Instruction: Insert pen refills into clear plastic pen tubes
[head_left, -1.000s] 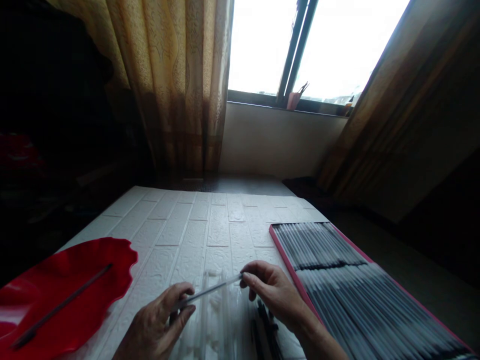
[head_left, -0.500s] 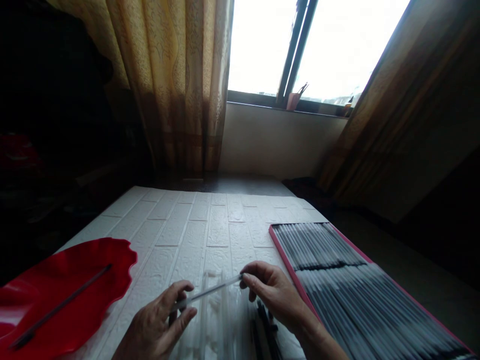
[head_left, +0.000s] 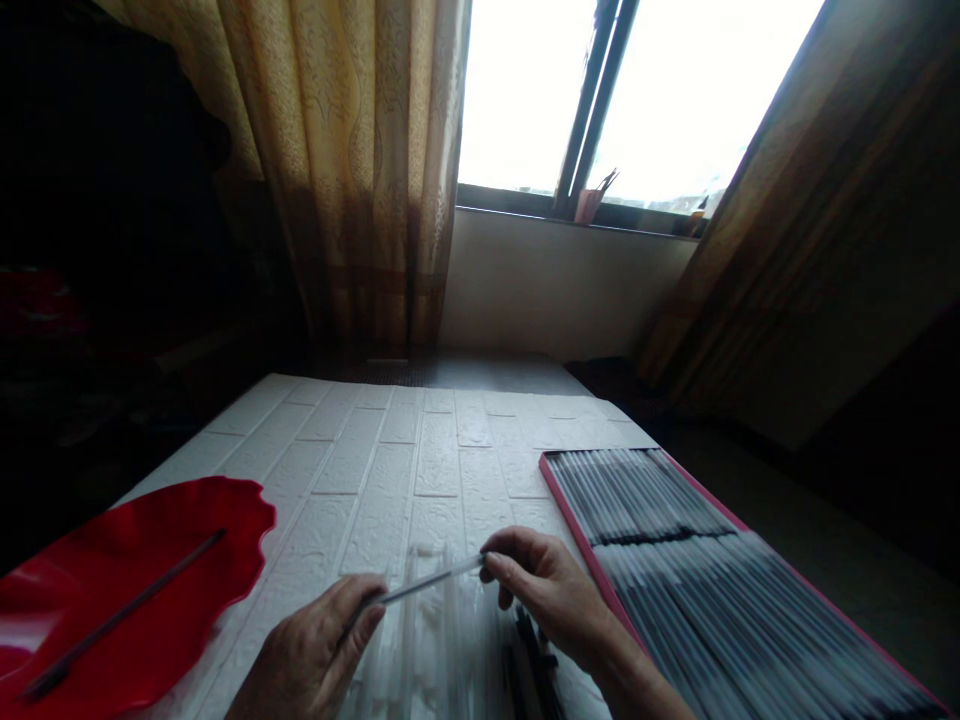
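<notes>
A slim, clear pen [head_left: 429,582] is held at a slant between my two hands above the white table. My left hand [head_left: 319,640] has thumb and fingers closed on its lower left end. At the upper right end, my right hand [head_left: 544,575] pinches the tip between thumb and forefinger. Beneath them lie several clear plastic tubes or sleeves [head_left: 427,650], blurred and partly covered. Some black pen parts [head_left: 529,665], perhaps caps, lie close under my right wrist; their exact kind is unclear.
A red scalloped dish [head_left: 217,580] at the left has one dark pen [head_left: 135,610] in it. On the right, a pink-edged box [head_left: 574,510] holds rows of pens [head_left: 675,590]. The white brick-patterned tabletop [head_left: 435,440] reaches toward the window wall and curtains [head_left: 360,180].
My left thumb and fingers, apart before, have closed on the pen's left end. My right hand keeps its pinch almost in place.
</notes>
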